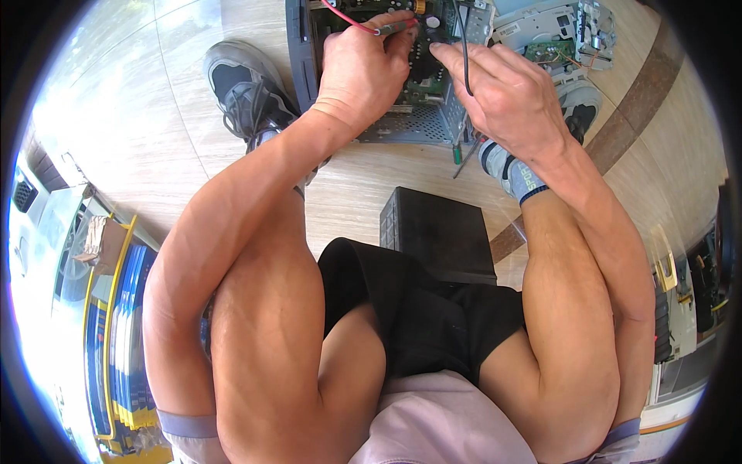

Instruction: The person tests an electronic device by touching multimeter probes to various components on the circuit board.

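Note:
An electronic unit with a metal chassis [433, 127] and a dark front panel [300, 58] lies on the floor at the top, its circuit board [421, 89] exposed. My left hand [363, 69] reaches over the board, fingers closed round a probe [394, 28] with a red wire. My right hand [506, 97] comes from the right, its fingertips low over the board. A black wire [466, 54] runs down to its fingers; whatever they pinch is mostly hidden. The tips of both tools cannot be made out clearly.
A green-handled screwdriver [457, 153] lies beside the chassis. Removed metal parts [549, 35] lie at the upper right. A black box [437, 232] stands between my legs. My shoes [243, 85] flank the unit. Blue packets in a yellow rack [127, 332] stand at left.

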{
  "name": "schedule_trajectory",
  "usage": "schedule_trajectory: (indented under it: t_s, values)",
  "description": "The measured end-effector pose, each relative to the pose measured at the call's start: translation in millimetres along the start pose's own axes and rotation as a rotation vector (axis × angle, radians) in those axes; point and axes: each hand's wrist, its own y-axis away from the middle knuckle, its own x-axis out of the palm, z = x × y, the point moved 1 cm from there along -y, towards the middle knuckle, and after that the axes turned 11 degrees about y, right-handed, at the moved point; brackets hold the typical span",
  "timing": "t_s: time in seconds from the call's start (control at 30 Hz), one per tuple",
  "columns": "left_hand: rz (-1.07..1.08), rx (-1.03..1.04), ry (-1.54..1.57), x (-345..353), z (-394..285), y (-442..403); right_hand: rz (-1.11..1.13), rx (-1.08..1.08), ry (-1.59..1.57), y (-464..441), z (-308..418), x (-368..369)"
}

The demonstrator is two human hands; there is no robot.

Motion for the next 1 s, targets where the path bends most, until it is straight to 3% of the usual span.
schedule_trajectory:
  t_s: [0.87, 1.0]
  values:
    - [-0.021, -0.051, 0.004, -4.7, -15.6, 3.1, 0.011, -0.007, -0.029, -5.0, 0.4, -8.2]
    - [-0.035, 0.020, -0.005, -5.2, -15.3, 3.3, -0.017, 0.044, 0.004, -8.1, -1.8, -11.4]
